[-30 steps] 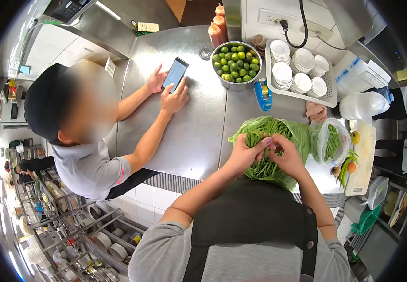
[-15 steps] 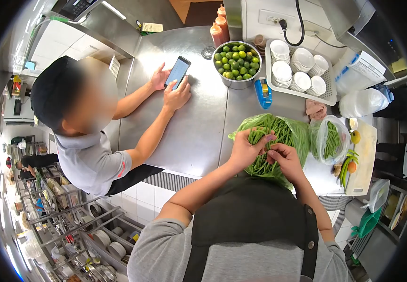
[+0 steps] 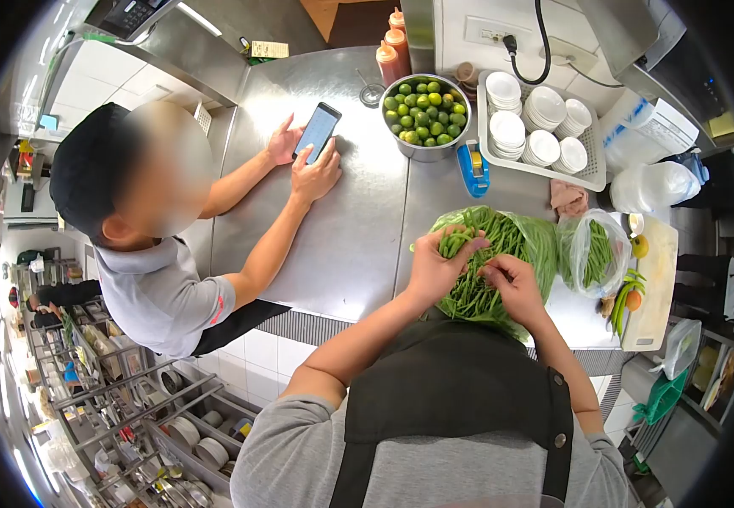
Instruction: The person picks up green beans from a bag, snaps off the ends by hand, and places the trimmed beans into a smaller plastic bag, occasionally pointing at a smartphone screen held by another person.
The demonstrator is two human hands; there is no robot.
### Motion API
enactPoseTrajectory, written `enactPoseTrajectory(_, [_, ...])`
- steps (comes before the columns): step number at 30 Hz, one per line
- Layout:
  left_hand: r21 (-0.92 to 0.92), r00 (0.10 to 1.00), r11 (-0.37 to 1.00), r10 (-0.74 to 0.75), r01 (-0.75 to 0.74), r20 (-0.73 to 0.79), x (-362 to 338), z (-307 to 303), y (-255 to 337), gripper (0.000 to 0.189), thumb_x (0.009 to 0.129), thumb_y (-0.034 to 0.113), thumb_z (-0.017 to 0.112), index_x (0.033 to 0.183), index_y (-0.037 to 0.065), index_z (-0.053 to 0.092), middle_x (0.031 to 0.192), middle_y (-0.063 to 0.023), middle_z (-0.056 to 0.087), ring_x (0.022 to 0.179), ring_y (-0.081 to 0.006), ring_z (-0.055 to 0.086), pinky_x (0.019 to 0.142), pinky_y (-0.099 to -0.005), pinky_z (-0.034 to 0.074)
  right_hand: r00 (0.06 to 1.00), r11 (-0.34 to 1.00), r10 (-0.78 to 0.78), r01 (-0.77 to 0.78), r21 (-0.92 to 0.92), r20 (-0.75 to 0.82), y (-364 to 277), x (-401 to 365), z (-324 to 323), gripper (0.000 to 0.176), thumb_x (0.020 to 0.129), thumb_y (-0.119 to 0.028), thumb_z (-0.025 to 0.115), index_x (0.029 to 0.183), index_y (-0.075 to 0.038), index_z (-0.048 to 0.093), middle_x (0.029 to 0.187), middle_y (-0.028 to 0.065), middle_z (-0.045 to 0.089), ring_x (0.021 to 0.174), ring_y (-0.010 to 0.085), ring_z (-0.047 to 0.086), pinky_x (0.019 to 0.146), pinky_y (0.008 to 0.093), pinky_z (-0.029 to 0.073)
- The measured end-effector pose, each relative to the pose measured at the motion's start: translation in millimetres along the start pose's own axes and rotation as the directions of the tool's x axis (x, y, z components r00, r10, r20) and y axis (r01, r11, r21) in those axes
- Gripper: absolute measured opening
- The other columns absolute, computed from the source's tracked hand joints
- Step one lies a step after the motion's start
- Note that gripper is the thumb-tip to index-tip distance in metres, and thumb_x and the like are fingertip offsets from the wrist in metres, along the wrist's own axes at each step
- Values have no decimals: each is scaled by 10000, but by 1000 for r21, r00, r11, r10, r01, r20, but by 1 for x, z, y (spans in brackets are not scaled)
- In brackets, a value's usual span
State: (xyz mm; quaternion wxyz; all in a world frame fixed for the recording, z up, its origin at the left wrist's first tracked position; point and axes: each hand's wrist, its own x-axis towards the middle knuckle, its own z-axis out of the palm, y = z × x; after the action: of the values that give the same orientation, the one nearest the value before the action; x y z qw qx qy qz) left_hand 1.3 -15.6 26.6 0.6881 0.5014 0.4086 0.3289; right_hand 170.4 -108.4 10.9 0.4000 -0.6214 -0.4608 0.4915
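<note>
My left hand (image 3: pixel 440 269) is closed round a small bunch of green beans (image 3: pixel 455 244). It is above a large pile of green beans (image 3: pixel 502 235) in an open green plastic bag (image 3: pixel 541 247). Close to its right, my right hand (image 3: pixel 512 286) is in a pinch over the same pile. What its fingertips hold, if anything, is too small to make out. A clear plastic bag (image 3: pixel 617 273) with more green beans stands right of the pile.
A co-worker (image 3: pixel 151 288) at the left holds a phone (image 3: pixel 319 129) over the steel counter (image 3: pixel 341 245). Farther back are a pot of limes (image 3: pixel 426 152), a blue tape dispenser (image 3: pixel 473 173) and a crate of white dishes (image 3: pixel 589 176). A cutting board (image 3: pixel 656 296) lies at the right.
My hands have shifted only slightly, with the fingertips a little farther apart. The left hand keeps its bunch of green beans. The co-worker's head and phone have moved a little.
</note>
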Motion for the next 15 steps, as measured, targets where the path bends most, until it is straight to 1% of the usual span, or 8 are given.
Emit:
enactPoseTrajectory(3, [75, 977, 975, 211, -211, 10, -5, 4, -8, 129, 935, 2, 694, 1058, -35, 695, 1003, -94, 780, 780, -99, 715, 600, -222, 537, 998, 1000, 18, -19, -21, -61, 4, 4, -2, 122, 960, -58, 615, 891, 26, 671, 798, 61, 646, 721, 114, 596, 667, 283, 470])
enactPoseTrajectory(4, [126, 942, 933, 335, -337, 36, -4, 3, -12, 134, 928, -5, 698, 1059, -36, 691, 1015, -97, 779, 823, -120, 728, 607, -223, 543, 995, 999, 51, -51, 5, -89, 10, 5, -3, 126, 953, -68, 630, 877, 24, 671, 788, 56, 643, 709, 111, 587, 654, 284, 465])
enactPoseTrajectory(6, [212, 823, 796, 558, -567, 107, -3, 2, -11, 146, 916, -19, 706, 1059, -40, 683, 1041, -102, 776, 909, -163, 754, 620, -225, 555, 982, 992, 120, -112, 61, -143, 23, 7, -5, 142, 938, -88, 661, 849, 22, 670, 769, 47, 636, 685, 104, 569, 628, 287, 453])
enactPoseTrajectory(9, [269, 805, 760, 569, -592, 167, -5, 4, 4, 132, 907, -25, 719, 1033, -31, 679, 1054, -112, 769, 965, -197, 756, 607, -215, 552, 984, 980, 141, -154, -125, -107, 24, 2, -11, 185, 884, -134, 752, 810, 15, 672, 749, 47, 632, 643, 115, 550, 590, 297, 438])
enactPoseTrajectory(11, [84, 909, 905, 411, -416, 75, -3, 9, 2, 103, 909, -21, 722, 1002, -27, 678, 1044, -112, 767, 950, -181, 755, 588, -213, 544, 980, 926, 198, -198, -321, -34, 13, 0, -14, 225, 839, -161, 805, 777, 9, 671, 728, 47, 619, 618, 128, 544, 570, 299, 429])
enactPoseTrajectory(12, [-20, 946, 947, 320, -320, 48, -1, 13, 4, 90, 910, -19, 724, 987, -26, 678, 1040, -112, 767, 943, -173, 754, 578, -212, 540, 973, 884, 230, -212, -416, -7, 6, 0, -16, 248, 817, -174, 831, 760, 6, 670, 718, 47, 612, 606, 134, 541, 561, 300, 425])
enactPoseTrajectory(15, [-105, 998, 992, 69, -69, -2, 0, 11, 17, 69, 907, -22, 730, 948, -19, 674, 1008, -106, 765, 931, -153, 751, 556, -207, 525, 992, 912, 123, -111, -394, 5, -3, -2, -16, 225, 801, -171, 844, 859, -6, 702, 784, 61, 613, 651, 158, 570, 597, 308, 456])
